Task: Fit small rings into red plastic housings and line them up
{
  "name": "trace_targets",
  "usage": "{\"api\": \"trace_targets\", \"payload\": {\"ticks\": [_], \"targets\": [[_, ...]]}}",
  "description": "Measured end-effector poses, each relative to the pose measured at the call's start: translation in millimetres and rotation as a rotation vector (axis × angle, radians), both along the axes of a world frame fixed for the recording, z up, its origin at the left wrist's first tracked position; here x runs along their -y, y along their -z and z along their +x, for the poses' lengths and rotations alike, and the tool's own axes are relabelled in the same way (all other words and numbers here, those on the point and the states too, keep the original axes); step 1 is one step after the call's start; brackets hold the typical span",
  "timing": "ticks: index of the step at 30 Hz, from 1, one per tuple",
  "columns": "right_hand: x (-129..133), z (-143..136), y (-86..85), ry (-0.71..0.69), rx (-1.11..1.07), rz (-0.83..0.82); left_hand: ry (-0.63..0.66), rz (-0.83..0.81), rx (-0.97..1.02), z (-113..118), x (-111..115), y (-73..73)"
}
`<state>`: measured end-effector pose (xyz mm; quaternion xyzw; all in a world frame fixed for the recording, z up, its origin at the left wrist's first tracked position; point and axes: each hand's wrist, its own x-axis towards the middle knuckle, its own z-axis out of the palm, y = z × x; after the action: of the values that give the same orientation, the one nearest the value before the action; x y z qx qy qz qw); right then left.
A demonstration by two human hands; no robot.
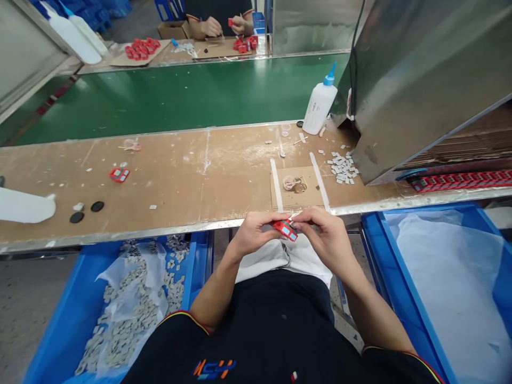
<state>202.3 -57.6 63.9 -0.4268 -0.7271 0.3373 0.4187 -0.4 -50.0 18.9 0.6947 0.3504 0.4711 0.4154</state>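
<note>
Close to my lap, just past the bench's front edge, my left hand is closed on a small red piece with pale blue-grey panels. The fingers of my right hand are pinched at the piece's upper right side, on a small pale bit too small to make out well. Behind my hands lies a cardboard pad between white tape strips, with a clear ring and a brown stain on it. Small grey-white tiles are heaped to its right. Another red piece rests on the bench at the left.
A white bottle with a blue tip stands at the back; another bottle lies far left. Blue bins flank my lap. A metal housing rises at right. Beyond the green belt, another person's hands work.
</note>
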Motion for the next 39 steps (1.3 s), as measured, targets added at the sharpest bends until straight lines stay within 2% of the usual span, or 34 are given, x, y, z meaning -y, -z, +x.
{"api": "trace_targets", "payload": {"ticks": [3,6,10,16,20,23,26,31,35,39], "targets": [[-2,-1,-4.4,0.019,0.136,0.087,-0.018,0.056,-0.060,-1,-7,-2.1],[-4,-2,-1.2,-0.026,0.170,0.092,-0.037,0.088,-0.135,-3,-11,-4.2],[-5,-3,11.6,-0.066,0.094,0.020,-0.071,0.127,-0.198,-2,-12,-3.7],[-18,-3,29.3,-0.064,-0.063,-0.076,-0.193,0.201,-0.229,8,-20,2.8],[-26,0,40.0,-0.099,-0.326,-0.314,-0.103,0.283,-0.103,11,-32,3.4],[-28,2,46.1,-0.078,-0.414,-0.418,-0.012,0.227,-0.078,11,-40,-0.4],[-31,4,48.6,-0.006,-0.321,-0.363,0.029,0.101,-0.138,11,-44,-7.1],[-40,6,43.7,0.036,-0.119,-0.202,-0.065,-0.048,-0.126,16,-46,-15.4],[-42,5,38.4,0.001,-0.025,-0.122,-0.070,-0.072,-0.113,17,-47,-13.6],[-42,5,42.3,-0.018,-0.019,-0.092,-0.095,-0.096,-0.097,17,-46,-6.8]]}}
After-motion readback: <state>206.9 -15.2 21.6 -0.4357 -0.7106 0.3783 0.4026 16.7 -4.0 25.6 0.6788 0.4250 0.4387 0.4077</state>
